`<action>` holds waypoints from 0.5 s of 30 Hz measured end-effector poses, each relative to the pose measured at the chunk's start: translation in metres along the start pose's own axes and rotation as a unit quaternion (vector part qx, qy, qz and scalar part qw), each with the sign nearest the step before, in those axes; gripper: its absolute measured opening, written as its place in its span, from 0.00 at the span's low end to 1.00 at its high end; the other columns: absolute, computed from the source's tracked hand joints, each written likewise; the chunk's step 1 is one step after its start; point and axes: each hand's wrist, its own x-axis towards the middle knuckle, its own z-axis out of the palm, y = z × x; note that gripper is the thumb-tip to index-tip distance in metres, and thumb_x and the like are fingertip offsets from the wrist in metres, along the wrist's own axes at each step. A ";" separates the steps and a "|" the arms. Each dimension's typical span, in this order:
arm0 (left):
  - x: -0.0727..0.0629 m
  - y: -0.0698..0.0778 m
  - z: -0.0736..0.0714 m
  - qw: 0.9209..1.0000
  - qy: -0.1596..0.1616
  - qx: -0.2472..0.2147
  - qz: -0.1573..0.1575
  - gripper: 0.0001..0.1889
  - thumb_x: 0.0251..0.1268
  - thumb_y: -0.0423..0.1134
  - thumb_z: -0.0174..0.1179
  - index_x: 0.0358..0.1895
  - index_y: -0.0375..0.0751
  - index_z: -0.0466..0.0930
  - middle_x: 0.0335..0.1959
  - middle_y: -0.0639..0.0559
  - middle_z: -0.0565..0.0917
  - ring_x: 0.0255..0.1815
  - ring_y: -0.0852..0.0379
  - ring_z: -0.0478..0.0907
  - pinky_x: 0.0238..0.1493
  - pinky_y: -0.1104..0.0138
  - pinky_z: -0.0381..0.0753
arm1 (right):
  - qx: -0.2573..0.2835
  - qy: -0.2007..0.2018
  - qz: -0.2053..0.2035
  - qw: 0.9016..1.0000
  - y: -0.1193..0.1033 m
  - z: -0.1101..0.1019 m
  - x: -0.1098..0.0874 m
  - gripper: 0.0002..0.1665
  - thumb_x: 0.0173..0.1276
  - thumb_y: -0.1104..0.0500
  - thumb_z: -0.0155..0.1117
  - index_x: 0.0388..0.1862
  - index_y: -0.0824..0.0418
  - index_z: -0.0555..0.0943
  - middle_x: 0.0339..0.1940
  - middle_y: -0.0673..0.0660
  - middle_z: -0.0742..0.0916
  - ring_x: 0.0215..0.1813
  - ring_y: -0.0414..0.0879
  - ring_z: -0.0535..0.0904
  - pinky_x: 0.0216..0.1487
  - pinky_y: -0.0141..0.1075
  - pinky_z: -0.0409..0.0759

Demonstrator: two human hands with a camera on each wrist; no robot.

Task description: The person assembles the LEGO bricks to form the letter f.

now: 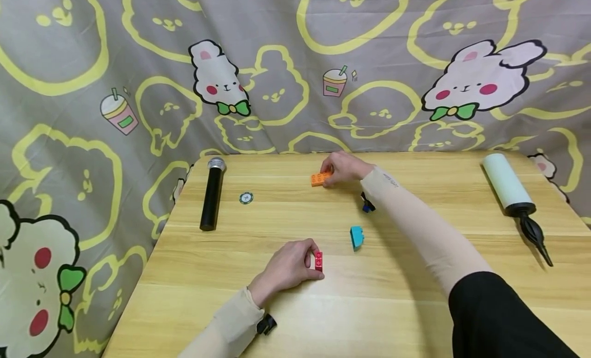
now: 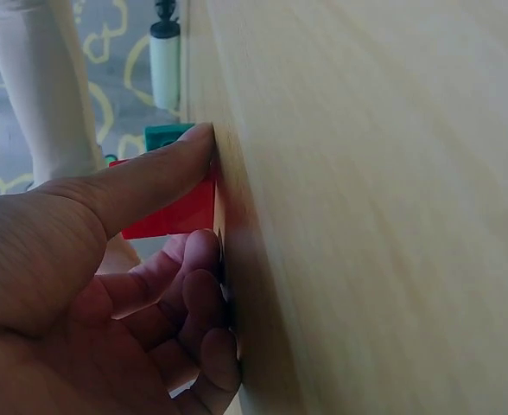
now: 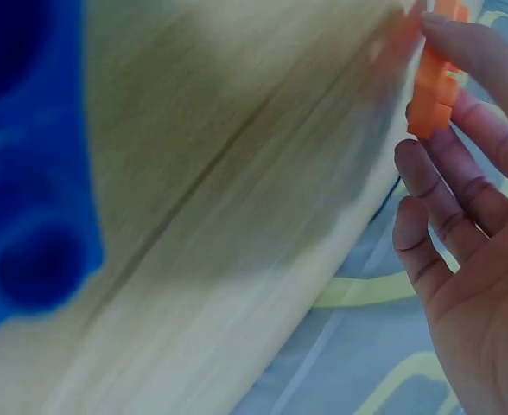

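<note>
My left hand (image 1: 288,265) pinches a small red toy brick (image 1: 318,261) between thumb and finger, near the middle of the table. In the left wrist view the thumb lies across the red brick (image 2: 172,212), close to the tabletop. Farther back, my right hand (image 1: 346,168) holds an orange studded toy brick (image 1: 317,180) at its right end. The right wrist view shows the orange brick (image 3: 431,95) between thumb and fingers, near the wood. A teal brick (image 1: 356,238) with a curved side sits between the two hands.
Below the right wrist is a blue piece (image 1: 367,208), partly hidden; it looms large in the right wrist view (image 3: 34,173). A black microphone (image 1: 212,196) and a poker chip (image 1: 246,198) lie at left. A pale green hand pump (image 1: 508,183) lies at right. A patterned curtain (image 1: 286,132) borders the table's back.
</note>
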 end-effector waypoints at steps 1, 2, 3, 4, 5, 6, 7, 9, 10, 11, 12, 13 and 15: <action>0.000 0.000 0.000 1.000 -0.001 -0.001 -0.001 0.21 0.49 0.47 0.78 0.42 0.47 0.78 0.20 0.61 0.73 0.19 0.64 0.66 0.23 0.69 0.65 | 0.002 0.005 -0.003 1.000 -0.001 -0.001 -0.003 0.14 0.54 0.55 0.79 0.39 0.58 0.87 0.36 0.50 0.86 0.34 0.45 0.76 0.39 0.40 0.74; 0.000 0.000 0.000 1.000 -0.002 -0.002 -0.001 0.21 0.49 0.47 0.78 0.42 0.46 0.78 0.20 0.61 0.73 0.19 0.64 0.66 0.23 0.69 0.65 | 0.002 0.010 -0.008 1.000 -0.002 -0.002 -0.006 0.14 0.55 0.55 0.78 0.39 0.58 0.87 0.35 0.50 0.86 0.34 0.45 0.76 0.39 0.40 0.74; 0.000 0.000 0.000 1.000 -0.003 -0.003 -0.002 0.21 0.49 0.47 0.78 0.42 0.46 0.78 0.20 0.60 0.73 0.19 0.64 0.66 0.23 0.69 0.65 | 0.002 0.017 -0.014 1.000 -0.004 -0.003 -0.009 0.14 0.55 0.55 0.78 0.38 0.58 0.87 0.35 0.50 0.86 0.34 0.45 0.76 0.39 0.40 0.74; -0.001 0.000 0.001 1.000 -0.003 -0.003 -0.002 0.21 0.49 0.47 0.78 0.42 0.46 0.78 0.20 0.60 0.73 0.19 0.64 0.66 0.23 0.69 0.65 | 0.003 0.025 -0.021 0.999 -0.007 -0.004 -0.012 0.14 0.55 0.54 0.77 0.38 0.58 0.87 0.35 0.49 0.86 0.34 0.45 0.76 0.40 0.40 0.74; -0.001 -0.001 0.001 1.000 -0.004 -0.005 -0.001 0.21 0.49 0.46 0.78 0.42 0.46 0.78 0.20 0.60 0.73 0.19 0.63 0.66 0.23 0.69 0.65 | 0.003 0.033 -0.034 0.999 -0.009 -0.005 -0.016 0.15 0.55 0.54 0.77 0.39 0.58 0.87 0.35 0.49 0.86 0.35 0.44 0.76 0.40 0.39 0.75; -0.001 -0.001 0.001 1.000 -0.005 -0.005 -0.001 0.21 0.50 0.46 0.78 0.42 0.46 0.78 0.20 0.60 0.73 0.19 0.63 0.66 0.23 0.69 0.65 | 0.003 0.040 -0.048 0.998 -0.013 -0.006 -0.021 0.15 0.55 0.54 0.77 0.39 0.59 0.86 0.35 0.50 0.85 0.35 0.44 0.77 0.41 0.40 0.75; -0.001 -0.001 0.001 1.000 -0.005 -0.006 -0.001 0.21 0.49 0.46 0.78 0.42 0.46 0.78 0.21 0.60 0.73 0.19 0.63 0.66 0.23 0.69 0.65 | 0.002 0.048 -0.065 0.997 -0.017 -0.008 -0.026 0.16 0.55 0.54 0.77 0.40 0.60 0.86 0.35 0.50 0.85 0.36 0.44 0.77 0.41 0.40 0.75; -0.001 -0.002 0.001 1.000 -0.006 -0.007 0.002 0.21 0.49 0.47 0.78 0.42 0.46 0.78 0.21 0.60 0.73 0.19 0.63 0.67 0.24 0.69 0.66 | 0.001 0.061 -0.100 0.993 -0.027 -0.009 -0.037 0.17 0.55 0.54 0.77 0.40 0.61 0.86 0.35 0.51 0.84 0.36 0.45 0.77 0.40 0.39 0.75; -0.001 -0.002 0.001 1.000 -0.006 -0.007 0.003 0.21 0.50 0.47 0.78 0.42 0.46 0.78 0.21 0.60 0.73 0.19 0.64 0.67 0.24 0.69 0.66 | 0.001 0.066 -0.117 0.991 -0.032 -0.010 -0.044 0.17 0.55 0.55 0.77 0.41 0.61 0.86 0.35 0.52 0.83 0.36 0.45 0.78 0.39 0.39 0.76; -0.001 -0.002 0.001 1.000 -0.006 -0.007 0.005 0.21 0.50 0.47 0.78 0.42 0.46 0.78 0.21 0.60 0.73 0.19 0.64 0.67 0.24 0.69 0.66 | 0.003 0.068 -0.133 0.989 -0.038 -0.010 -0.051 0.17 0.55 0.55 0.77 0.41 0.62 0.86 0.35 0.52 0.83 0.35 0.46 0.78 0.38 0.39 0.76; -0.001 -0.003 0.000 1.000 -0.005 -0.008 0.006 0.21 0.50 0.47 0.78 0.42 0.46 0.78 0.21 0.60 0.73 0.19 0.64 0.67 0.24 0.69 0.66 | 0.003 0.069 -0.147 0.987 -0.043 -0.009 -0.059 0.17 0.56 0.56 0.77 0.41 0.62 0.86 0.35 0.52 0.83 0.35 0.46 0.78 0.37 0.39 0.75; 0.000 -0.003 0.000 1.000 -0.004 -0.008 0.008 0.21 0.49 0.47 0.78 0.42 0.46 0.78 0.21 0.60 0.73 0.19 0.64 0.67 0.24 0.69 0.66 | 0.003 0.071 -0.159 0.985 -0.049 -0.007 -0.066 0.16 0.56 0.56 0.76 0.42 0.62 0.86 0.35 0.52 0.83 0.35 0.45 0.78 0.36 0.38 0.75; 0.000 -0.003 -0.001 1.000 -0.002 -0.008 0.010 0.21 0.49 0.47 0.78 0.42 0.46 0.78 0.21 0.60 0.73 0.19 0.64 0.67 0.23 0.69 0.66 | 0.009 0.068 -0.176 0.982 -0.059 -0.003 -0.080 0.16 0.57 0.56 0.75 0.43 0.61 0.86 0.37 0.51 0.82 0.35 0.44 0.77 0.34 0.36 0.75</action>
